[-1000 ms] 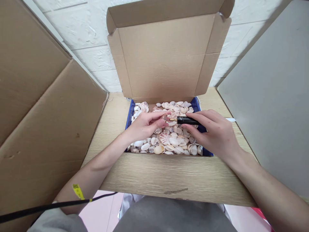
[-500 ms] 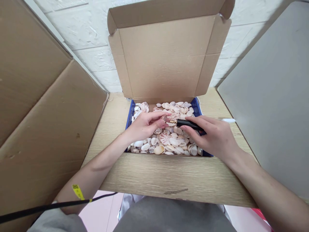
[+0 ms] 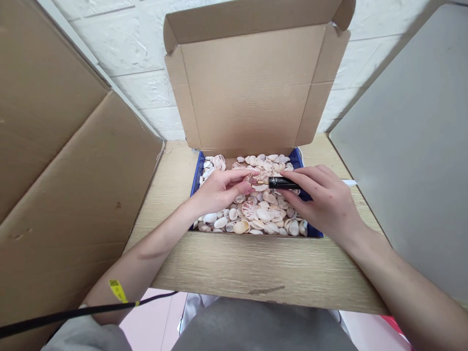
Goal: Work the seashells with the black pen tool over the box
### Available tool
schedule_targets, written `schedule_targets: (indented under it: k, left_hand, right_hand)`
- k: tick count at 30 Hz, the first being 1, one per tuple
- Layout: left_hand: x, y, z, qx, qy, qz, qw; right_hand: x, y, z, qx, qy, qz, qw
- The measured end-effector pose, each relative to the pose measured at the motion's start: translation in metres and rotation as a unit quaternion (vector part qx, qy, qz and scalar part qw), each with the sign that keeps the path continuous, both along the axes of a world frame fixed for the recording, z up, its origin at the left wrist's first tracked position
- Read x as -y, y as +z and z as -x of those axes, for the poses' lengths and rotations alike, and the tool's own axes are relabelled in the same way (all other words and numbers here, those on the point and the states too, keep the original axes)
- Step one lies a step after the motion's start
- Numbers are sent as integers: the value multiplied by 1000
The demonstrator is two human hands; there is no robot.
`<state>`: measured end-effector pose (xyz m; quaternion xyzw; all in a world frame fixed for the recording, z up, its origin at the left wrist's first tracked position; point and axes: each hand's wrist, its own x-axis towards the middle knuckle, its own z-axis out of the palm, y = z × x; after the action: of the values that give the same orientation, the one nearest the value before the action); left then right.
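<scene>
Between the thumb and fingers of my left hand [image 3: 218, 191] is a small reddish-brown seashell [image 3: 249, 179], partly covered by the fingertips. My right hand [image 3: 323, 197] is closed around a black mini hand drill [image 3: 281, 183]. Its thin brass-coloured tip points left at the shell; whether the two touch I cannot tell. Both hands are above an open box [image 3: 196, 176] with blue side walls. Many loose seashells [image 3: 268, 214] fill it, mostly white and cream, and a red-striped scallop shell [image 3: 249, 210] lies among them.
The box's cardboard lid [image 3: 252, 92] stands raised at the back against a white brick wall [image 3: 142, 90]. A cardboard panel [image 3: 84, 195] rises on the left, a grey panel [image 3: 413, 146] on the right. A black cable [image 3: 84, 311] with a yellow tag crosses the lower left.
My right hand has tilted and turned the drill slightly, so it now lies nearly level and shows its printed side. My left hand and the shell have stayed in place.
</scene>
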<state>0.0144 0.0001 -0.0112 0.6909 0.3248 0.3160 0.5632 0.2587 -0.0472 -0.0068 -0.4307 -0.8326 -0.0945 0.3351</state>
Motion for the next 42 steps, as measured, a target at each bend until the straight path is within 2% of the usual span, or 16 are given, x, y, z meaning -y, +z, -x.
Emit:
schedule_targets:
  k: [11,22,27,37,42]
  left_hand:
    - [4,7,1,-10,-23,-42,999]
    - [3,5,0,52,-2,13,999]
    - [2,4,0,43,2,28,999]
    - [2,5,2,5,-30,-20,999]
    - [2,4,3,-3,-20,-40,999]
  right_hand:
    - [0,-5,-2,15,-39,13,999]
    - [3,-3,3,13,-7,24,1000]
    - [2,-2,4,13,1,12,1000]
    - [3,-2,3,0,-53,13,999]
    - [3,-5,1,10,-42,27,999]
